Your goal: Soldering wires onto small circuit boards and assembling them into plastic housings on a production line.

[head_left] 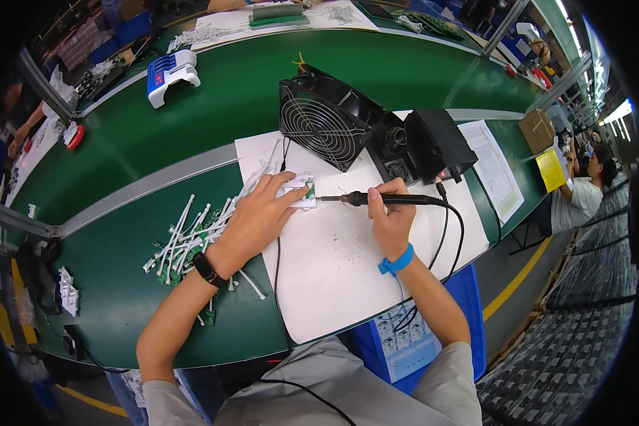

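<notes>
My right hand [392, 224] grips a black soldering iron [412, 199] by its handle, and the iron's metal tip points left. The tip reaches the edge of a small white plastic housing [305, 204] with a green circuit board [309, 188] in it. Over that housing, my left hand [257, 216] holds it down with its fingers, hiding part of it. Whether the tip touches the board is too small to tell. Beside my left wrist lies a loose pile of white cables with small green boards [184, 245]. Under the work is a white sheet [326, 284].
A black fan [319, 121] and a black box-shaped unit [444, 142] stand behind the work. The iron's black cord [463, 234] loops on the right. Printed papers [493, 170] lie farther right. A blue bin [468, 305] is below the table edge. A person [586, 192] sits at right.
</notes>
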The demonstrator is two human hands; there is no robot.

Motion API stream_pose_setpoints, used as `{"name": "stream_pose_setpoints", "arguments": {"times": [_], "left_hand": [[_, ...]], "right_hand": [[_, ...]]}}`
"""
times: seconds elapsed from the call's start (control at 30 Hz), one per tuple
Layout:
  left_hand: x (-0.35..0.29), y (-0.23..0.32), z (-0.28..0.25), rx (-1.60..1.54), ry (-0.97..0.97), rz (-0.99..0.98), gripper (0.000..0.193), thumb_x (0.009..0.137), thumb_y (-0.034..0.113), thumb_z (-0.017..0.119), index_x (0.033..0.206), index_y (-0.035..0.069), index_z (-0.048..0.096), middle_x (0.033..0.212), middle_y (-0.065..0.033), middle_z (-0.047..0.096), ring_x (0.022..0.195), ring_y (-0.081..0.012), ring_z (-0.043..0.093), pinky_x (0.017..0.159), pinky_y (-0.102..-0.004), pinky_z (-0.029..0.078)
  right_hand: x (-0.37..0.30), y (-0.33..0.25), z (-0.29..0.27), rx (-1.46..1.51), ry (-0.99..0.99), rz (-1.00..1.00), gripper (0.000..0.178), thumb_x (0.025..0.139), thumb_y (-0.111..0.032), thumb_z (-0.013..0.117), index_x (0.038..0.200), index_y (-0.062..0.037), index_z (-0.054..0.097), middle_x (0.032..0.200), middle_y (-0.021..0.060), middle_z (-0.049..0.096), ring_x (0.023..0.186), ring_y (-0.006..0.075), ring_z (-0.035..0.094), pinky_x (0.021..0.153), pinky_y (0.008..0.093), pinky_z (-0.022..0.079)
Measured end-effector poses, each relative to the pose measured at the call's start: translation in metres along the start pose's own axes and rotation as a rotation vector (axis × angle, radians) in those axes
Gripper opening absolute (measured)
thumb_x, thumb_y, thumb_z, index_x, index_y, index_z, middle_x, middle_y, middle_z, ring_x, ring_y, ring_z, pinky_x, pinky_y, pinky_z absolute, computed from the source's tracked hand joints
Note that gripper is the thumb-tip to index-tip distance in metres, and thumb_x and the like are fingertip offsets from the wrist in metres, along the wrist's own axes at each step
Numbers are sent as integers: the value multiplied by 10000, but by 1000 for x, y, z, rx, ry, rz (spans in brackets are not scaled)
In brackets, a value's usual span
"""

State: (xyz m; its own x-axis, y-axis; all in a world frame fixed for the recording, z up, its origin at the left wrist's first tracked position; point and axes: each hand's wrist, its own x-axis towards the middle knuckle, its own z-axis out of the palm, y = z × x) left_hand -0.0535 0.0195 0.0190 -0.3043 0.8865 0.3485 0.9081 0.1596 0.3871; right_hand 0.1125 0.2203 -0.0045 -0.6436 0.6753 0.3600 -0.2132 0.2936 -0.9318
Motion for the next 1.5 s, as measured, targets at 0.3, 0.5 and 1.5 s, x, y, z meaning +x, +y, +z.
{"name": "stream_pose_setpoints", "arguments": {"times": [0.3,0.5,1.5], "left_hand": [[-1,1,-1,-4,-1,0,368,906,93,676,1274,99,656,1337,-104,554,1160,-298,563,863,-396,556],[-1,0,0,6,5,1,372,900,95,681,1271,101,657,1329,-102,559,1153,-292,568,852,-391,560],[-14,17,20,93,212,-92,342,892,180,718,1209,54,694,1257,-143,612,1091,-306,586,866,-384,535]], "right_hand": [[0,-3,2,8,40,-2,137,948,-60,694,890,-21,577,789,22,600,738,69,519,690,238,424],[1,-2,1,1,24,-1,145,949,-75,698,894,-25,575,789,19,591,728,68,511,684,243,421],[7,-46,16,62,-22,-16,143,947,-23,687,1032,11,576,803,79,625,668,111,623,586,224,508]]}}
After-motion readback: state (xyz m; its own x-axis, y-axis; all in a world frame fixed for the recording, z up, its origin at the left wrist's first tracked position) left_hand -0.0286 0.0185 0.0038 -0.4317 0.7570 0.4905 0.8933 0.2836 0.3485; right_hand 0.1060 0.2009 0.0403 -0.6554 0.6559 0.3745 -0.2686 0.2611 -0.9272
